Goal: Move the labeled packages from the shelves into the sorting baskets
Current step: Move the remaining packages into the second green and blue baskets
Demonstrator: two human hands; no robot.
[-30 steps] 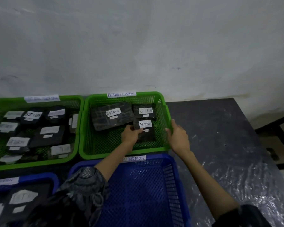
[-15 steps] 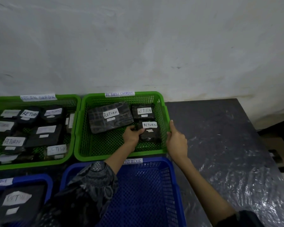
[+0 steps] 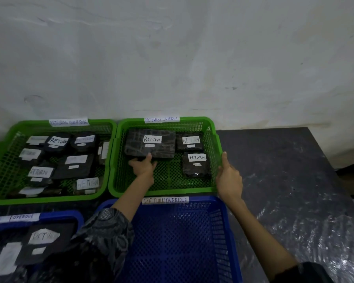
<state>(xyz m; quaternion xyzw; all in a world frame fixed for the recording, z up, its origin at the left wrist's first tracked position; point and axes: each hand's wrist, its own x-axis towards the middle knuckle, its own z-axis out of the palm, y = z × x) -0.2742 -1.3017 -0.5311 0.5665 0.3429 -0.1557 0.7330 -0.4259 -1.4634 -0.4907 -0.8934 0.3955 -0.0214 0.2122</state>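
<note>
Three black packages with white RETURN labels lie in the middle green basket [image 3: 168, 192]: a large one [image 3: 164, 149] at the back left, a small one [image 3: 190, 140] at the back right, and another small one [image 3: 196, 165] in front of it. My left hand [image 3: 143, 167] reaches into the basket and pinches the near edge of the large package, thumb on top. On the basket's right rim, my right hand [image 3: 229, 177] holds on with the thumb along the inner side.
A second green basket [image 3: 45, 200] on the left holds several labelled packages. In front stand a blue basket [image 3: 231, 231] with nothing in it and another blue one [image 3: 55, 216] with packages. A dark table top under plastic wrap [image 3: 284, 180] extends right. The wall is close behind.
My left hand let go of the small front-right package and moved left to the large package's near edge. My right hand stays on the basket rim.
</note>
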